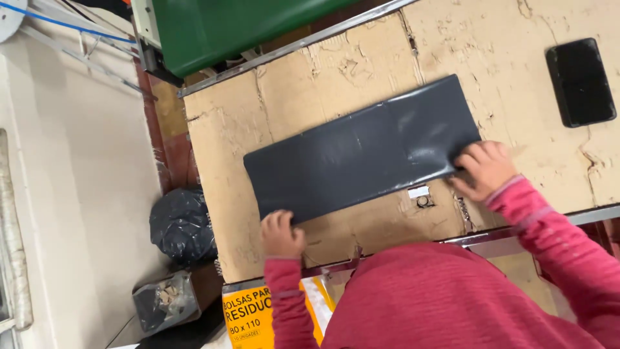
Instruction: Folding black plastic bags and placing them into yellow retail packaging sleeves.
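Left hand [282, 234] curled, right hand [483, 169] spread, both pressing opposite corners of folded dark plastic bag [361, 155], apparently flattening it on worn cardboard-covered table [258, 116] between them.

Even, fairly bright indoor light falls across the scene, soft and without hard shadows. The dark folded sheet [361, 152] carries a pale sheen, strongest toward its right end, which hints at light from above. Only a faint shadow sits under the right hand [484, 169]. The cardboard tabletop [310, 84] is sharp enough to show its scuffs and tears. The view is tilted, and the red sleeve close to the camera looks slightly soft
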